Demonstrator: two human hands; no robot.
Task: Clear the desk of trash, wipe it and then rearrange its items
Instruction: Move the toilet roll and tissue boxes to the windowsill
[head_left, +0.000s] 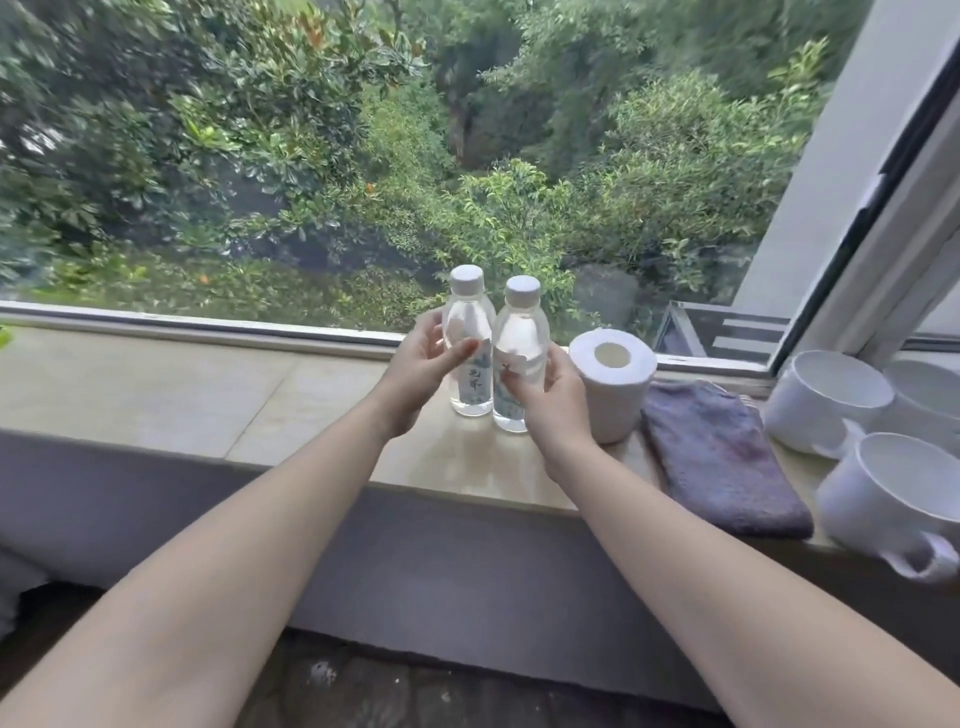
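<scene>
Stone sill (156, 384) below a window (311, 156). Two clear water bottles with white caps stand upright, close side by side, near the sill's middle.

Left hand (423, 366) curls loosely round the left bottle (470, 332), thumb across its front, fingers at its far side. Right hand (553, 397) grips the right bottle (521, 332), thumb on the label, fingers wrapped round its right flank.

Just to the right stands a paper roll (613, 410) on end, then a folded purple cloth (722, 457), then three white mugs (810, 410) clustered at the sill's right end.
</scene>
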